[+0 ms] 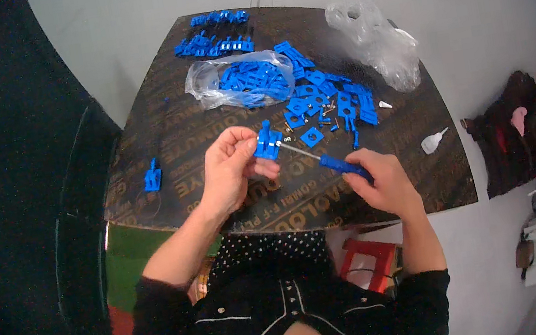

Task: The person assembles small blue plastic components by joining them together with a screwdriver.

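Observation:
Between the thumb and fingers of my left hand (228, 170) is a small blue plastic assembly (268, 143), raised above the table's front half. My right hand (386, 184) is wrapped round the blue handle of a screwdriver (333, 163). Its thin metal shaft slants up to the left, and the tip meets the assembly's right side at a pale, shiny spot. Whether it sits in a screw head is too small to tell. Just beyond lie loose blue plates (311, 137) with round holes, among small screws and nuts.
A clear bag (205, 87) of blue parts lies mid-table, with rows of similar blue assemblies (213, 44) behind it. One more blue assembly (153, 179) lies at the left edge. Crumpled clear plastic (378, 45) and a small white bottle (433, 141) are on the right.

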Demonstrator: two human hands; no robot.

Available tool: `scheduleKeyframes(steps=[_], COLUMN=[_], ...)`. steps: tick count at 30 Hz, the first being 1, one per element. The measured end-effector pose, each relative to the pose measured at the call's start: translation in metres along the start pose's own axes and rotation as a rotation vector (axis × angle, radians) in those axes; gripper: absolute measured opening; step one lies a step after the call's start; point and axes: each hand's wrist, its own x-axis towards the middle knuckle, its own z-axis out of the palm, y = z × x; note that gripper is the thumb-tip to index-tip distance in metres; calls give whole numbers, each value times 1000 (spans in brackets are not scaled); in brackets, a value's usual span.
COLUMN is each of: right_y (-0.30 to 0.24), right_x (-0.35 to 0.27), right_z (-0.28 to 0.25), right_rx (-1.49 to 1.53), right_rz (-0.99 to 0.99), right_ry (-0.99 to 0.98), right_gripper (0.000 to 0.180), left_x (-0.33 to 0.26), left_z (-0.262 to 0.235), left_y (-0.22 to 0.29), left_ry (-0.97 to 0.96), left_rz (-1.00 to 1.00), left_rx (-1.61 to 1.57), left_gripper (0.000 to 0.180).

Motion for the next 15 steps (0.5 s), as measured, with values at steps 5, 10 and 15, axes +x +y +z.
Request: scheduleKeyframes(steps=[5,10,15], right_y=[1,6,14], right_x=[34,54,59], right_z=[-2,-2,2], right_rx=[-53,-41,-58], right_rz=[2,-77,-87], right_ry=[5,41,62], right_gripper=[21,20,21], left_x=[34,63,77], left_z=[-4,-10,-16], left_y=[16,17,7], left_ry=[-23,-49,-73], left_rz=[-44,-87,-132], left_rx=[36,29,40], left_gripper=[12,13,12])
